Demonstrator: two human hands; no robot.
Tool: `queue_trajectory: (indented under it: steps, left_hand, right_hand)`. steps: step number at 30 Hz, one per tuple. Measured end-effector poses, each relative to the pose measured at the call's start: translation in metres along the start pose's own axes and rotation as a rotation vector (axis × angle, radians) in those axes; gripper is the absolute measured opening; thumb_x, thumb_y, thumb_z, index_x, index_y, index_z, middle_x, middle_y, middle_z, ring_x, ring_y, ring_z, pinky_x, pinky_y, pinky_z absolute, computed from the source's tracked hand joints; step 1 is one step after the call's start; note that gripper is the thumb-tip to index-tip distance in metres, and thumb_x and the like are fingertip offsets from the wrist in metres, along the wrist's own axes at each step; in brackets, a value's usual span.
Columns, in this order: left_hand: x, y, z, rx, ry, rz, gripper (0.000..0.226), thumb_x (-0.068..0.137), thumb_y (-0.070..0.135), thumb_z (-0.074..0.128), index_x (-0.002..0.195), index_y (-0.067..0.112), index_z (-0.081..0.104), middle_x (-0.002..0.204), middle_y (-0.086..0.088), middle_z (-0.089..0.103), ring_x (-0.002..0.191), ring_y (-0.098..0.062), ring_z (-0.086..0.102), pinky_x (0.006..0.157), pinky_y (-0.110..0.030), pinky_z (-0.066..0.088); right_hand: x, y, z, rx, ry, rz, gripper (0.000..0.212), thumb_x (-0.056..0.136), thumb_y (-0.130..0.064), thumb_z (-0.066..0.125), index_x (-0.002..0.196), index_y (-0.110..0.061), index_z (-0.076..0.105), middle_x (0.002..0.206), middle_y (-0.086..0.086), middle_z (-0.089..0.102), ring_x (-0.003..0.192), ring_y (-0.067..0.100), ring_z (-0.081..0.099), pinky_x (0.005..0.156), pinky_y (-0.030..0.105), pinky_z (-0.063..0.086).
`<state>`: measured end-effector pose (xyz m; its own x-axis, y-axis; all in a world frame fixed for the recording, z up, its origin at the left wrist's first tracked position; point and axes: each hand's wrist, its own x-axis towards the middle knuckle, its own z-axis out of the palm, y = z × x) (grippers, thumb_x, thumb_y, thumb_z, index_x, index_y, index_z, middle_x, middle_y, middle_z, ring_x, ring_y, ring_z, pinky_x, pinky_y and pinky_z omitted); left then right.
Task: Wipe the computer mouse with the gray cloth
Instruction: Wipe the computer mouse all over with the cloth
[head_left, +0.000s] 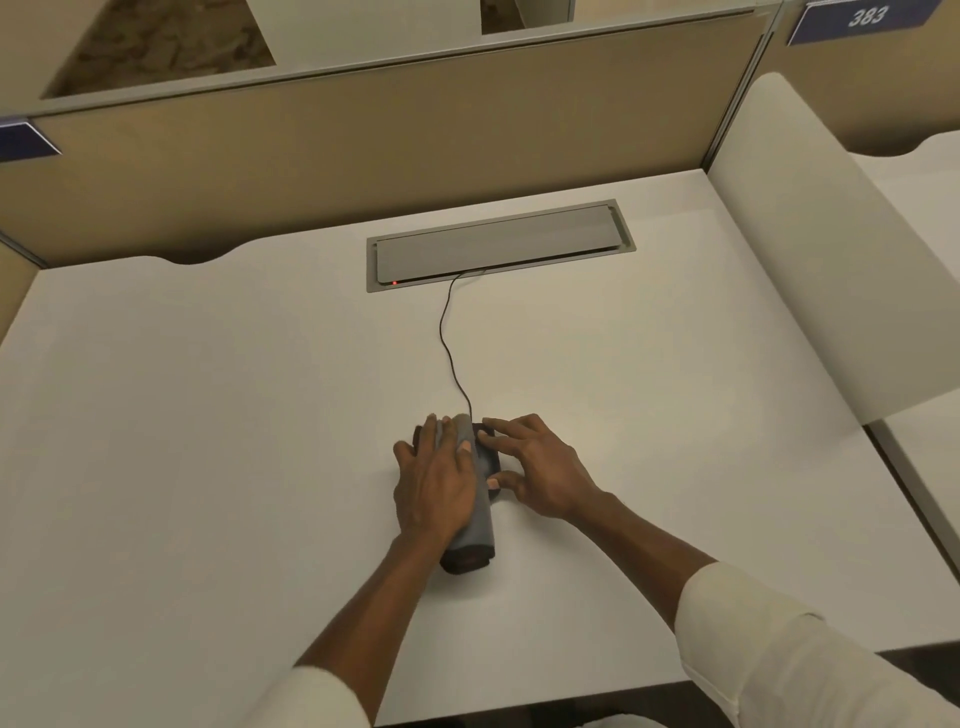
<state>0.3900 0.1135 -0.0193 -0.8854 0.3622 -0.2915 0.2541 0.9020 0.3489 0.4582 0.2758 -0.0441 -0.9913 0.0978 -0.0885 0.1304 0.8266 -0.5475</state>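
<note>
A black wired computer mouse (487, 457) lies on the white desk (208, 441), mostly covered. A folded gray cloth (480, 525) is draped lengthwise over it and trails toward me. My left hand (431, 483) lies flat on the cloth, pressing it onto the mouse's left side. My right hand (535, 467) holds the mouse's right side, fingers on its front and thumb at its rear edge. The mouse's black cable (448, 343) runs away from me into the desk's cable hatch.
A gray metal cable hatch (498, 244) with a small red light sits in the desk's far middle. Beige partition walls (363, 156) close the back and sides. A white curved divider (810, 249) stands at the right. The desk's near edge lies just below my forearms.
</note>
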Motion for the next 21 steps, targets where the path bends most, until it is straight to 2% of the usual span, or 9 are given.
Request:
queue_trajectory:
  steps: [4,9,14,16,21]
  left_hand:
    - [0.026,-0.002,-0.007,0.045,-0.025,0.029,0.055,0.114,0.042,0.025,0.166,0.028,0.033,0.174,0.006,0.03,0.145,-0.03,0.034,0.106,-0.046,0.048]
    - [0.0,-0.005,0.002,0.035,-0.001,0.024,0.057,0.114,0.043,0.023,0.168,0.027,0.025,0.171,0.005,0.032,0.141,-0.03,0.036,0.098,-0.043,0.052]
    - [-0.051,-0.002,0.02,0.073,0.03,0.015,0.062,0.112,0.046,0.025,0.17,0.03,0.011,0.178,0.009,0.014,0.137,-0.028,0.035,0.089,-0.04,0.061]
    - [-0.053,0.0,0.023,0.084,0.042,0.013,0.062,0.113,0.046,0.025,0.171,0.03,0.009,0.178,0.009,0.011,0.138,-0.027,0.035,0.091,-0.039,0.061]
    - [-0.017,0.0,0.01,0.097,0.045,0.054,0.056,0.113,0.042,0.028,0.167,0.033,0.022,0.175,0.01,0.021,0.137,-0.031,0.035,0.088,-0.041,0.059]
  right_hand:
    - [0.001,0.001,0.0,-0.012,-0.001,-0.008,0.062,0.091,-0.05,0.073,0.149,-0.033,0.057,0.159,-0.018,0.048,0.135,0.018,0.044,0.081,0.033,0.048]
    - [0.002,0.002,0.002,-0.034,0.009,-0.017,0.063,0.09,-0.048,0.075,0.148,-0.032,0.058,0.158,-0.017,0.05,0.134,0.019,0.045,0.082,0.032,0.047]
    - [0.001,0.002,0.003,-0.02,0.016,-0.018,0.061,0.091,-0.048,0.074,0.147,-0.03,0.06,0.159,-0.015,0.05,0.134,0.02,0.046,0.085,0.036,0.049]
    - [0.001,0.002,0.003,-0.024,0.016,-0.031,0.06,0.092,-0.049,0.073,0.147,-0.03,0.06,0.159,-0.014,0.05,0.134,0.021,0.046,0.086,0.036,0.049]
    - [0.001,0.002,0.0,-0.057,0.007,-0.048,0.061,0.091,-0.05,0.073,0.147,-0.032,0.06,0.158,-0.016,0.05,0.132,0.02,0.047,0.082,0.03,0.04]
